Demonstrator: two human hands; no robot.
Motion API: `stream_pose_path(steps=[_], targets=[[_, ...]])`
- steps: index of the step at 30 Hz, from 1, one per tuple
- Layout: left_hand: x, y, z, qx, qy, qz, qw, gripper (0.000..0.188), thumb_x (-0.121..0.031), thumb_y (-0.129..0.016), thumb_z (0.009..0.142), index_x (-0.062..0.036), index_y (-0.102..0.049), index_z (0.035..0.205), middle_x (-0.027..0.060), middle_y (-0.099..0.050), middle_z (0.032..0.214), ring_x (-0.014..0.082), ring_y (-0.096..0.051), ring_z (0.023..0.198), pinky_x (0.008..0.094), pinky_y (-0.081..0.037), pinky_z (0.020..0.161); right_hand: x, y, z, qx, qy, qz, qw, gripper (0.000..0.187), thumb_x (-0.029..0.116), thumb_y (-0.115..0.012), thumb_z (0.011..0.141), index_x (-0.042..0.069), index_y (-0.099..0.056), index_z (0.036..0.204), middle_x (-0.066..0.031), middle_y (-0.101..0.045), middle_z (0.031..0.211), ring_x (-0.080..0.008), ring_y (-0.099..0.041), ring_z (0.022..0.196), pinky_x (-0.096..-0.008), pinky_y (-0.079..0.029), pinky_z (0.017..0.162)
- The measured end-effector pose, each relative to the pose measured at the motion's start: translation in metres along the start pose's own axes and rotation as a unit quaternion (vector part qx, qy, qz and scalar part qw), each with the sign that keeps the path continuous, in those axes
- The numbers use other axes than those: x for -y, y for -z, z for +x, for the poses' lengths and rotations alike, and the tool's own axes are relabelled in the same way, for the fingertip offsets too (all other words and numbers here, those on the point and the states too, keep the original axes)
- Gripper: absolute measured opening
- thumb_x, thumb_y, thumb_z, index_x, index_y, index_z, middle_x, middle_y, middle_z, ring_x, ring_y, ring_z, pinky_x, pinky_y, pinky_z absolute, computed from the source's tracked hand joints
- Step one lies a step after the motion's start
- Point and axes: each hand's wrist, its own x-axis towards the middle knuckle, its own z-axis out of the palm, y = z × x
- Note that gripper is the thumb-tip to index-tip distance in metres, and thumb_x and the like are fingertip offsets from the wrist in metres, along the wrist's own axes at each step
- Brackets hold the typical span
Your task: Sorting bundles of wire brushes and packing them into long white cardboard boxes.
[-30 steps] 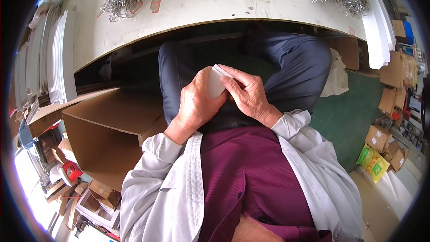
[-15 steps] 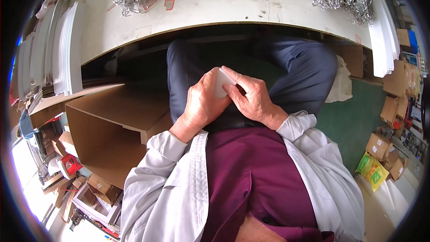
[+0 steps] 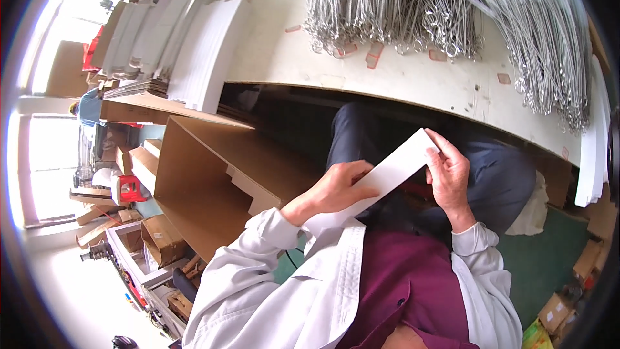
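Observation:
A long, narrow white box lies slantwise over my lap, its far end up to the right. My right hand grips that far end, with the thumb on the top face and fingers along the edge. My left hand is wrapped over the box's left side nearer my body, thumb and fingers partly on top of it. The near end of the box rests against my white jacket. What lies under the box is hidden.
Bundles of thin metal rods with looped ends lie on the white table, more at its right. Stacked white flat boxes stand at the left. A large open carton sits beside my left arm.
The view has swung left. My hands were close together over a small visible white end; now they are apart, and the box's long side shows between them.

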Motion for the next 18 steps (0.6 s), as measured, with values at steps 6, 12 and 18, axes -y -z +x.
stream_pose_path(steps=[6,12,18], targets=[[-0.027,0.091,-0.048,-0.253,0.020,0.131,0.958,0.028,-0.008,-0.078,0.086,0.0009,-0.069,0.112,0.0055,-0.070,0.088,0.0077,-0.061,0.083,0.0288,-0.052,0.072,0.034,0.008,0.045,-0.099,0.314,-0.267,0.906,0.019,0.007,-0.070,0.094,-0.001,-0.069,0.111,-0.0064,-0.070,0.088,-0.0117,-0.058,0.065,-0.0242,-0.046,0.058],[-0.012,0.211,-0.017,-0.408,0.064,0.495,0.764,0.025,-0.023,-0.068,0.092,-0.0041,-0.067,0.108,0.0219,-0.071,0.099,0.0453,-0.067,0.092,0.0518,-0.054,0.077,0.023,0.034,0.086,-0.184,0.352,-0.351,0.848,0.011,0.003,-0.068,0.091,0.002,-0.071,0.102,-0.0099,-0.068,0.085,-0.0233,-0.065,0.070,-0.0330,-0.051,0.062],[0.033,0.337,0.044,-0.400,0.064,0.622,0.670,0.032,-0.033,-0.064,0.095,-0.0057,-0.069,0.110,0.0186,-0.069,0.116,0.0377,-0.063,0.113,0.0494,-0.051,0.092,0.016,0.029,0.097,-0.209,0.384,-0.367,0.821,0.006,0.008,-0.065,0.088,0.009,-0.070,0.093,-0.0104,-0.066,0.083,-0.0332,-0.066,0.075,-0.0429,-0.053,0.066]])
